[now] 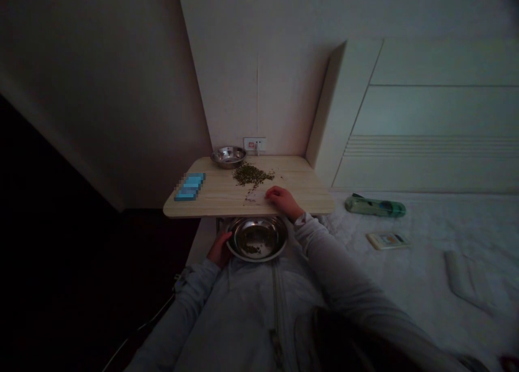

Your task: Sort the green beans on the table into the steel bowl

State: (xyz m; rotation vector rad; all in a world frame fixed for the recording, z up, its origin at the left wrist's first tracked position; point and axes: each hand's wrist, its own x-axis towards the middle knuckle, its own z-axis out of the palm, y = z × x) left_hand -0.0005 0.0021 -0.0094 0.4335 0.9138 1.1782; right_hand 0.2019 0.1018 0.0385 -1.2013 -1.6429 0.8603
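My left hand (pixel 219 250) grips the left rim of a steel bowl (pixel 257 238) held just below the near edge of a small wooden table (pixel 227 194). A few dark green grains lie in the bowl's bottom. My right hand (pixel 283 199) rests on the table near its front edge, fingers curled down onto the surface, beside a thin trail of grains. The main heap of small green grains (pixel 250 174) lies further back on the table.
A second steel bowl (pixel 227 156) stands at the table's back edge, under a wall socket (pixel 254 144). A blurred blue flat object (pixel 190 186) lies on the table's left. On the bed to the right lie a green case (pixel 375 206) and a small card-like object (pixel 387 240).
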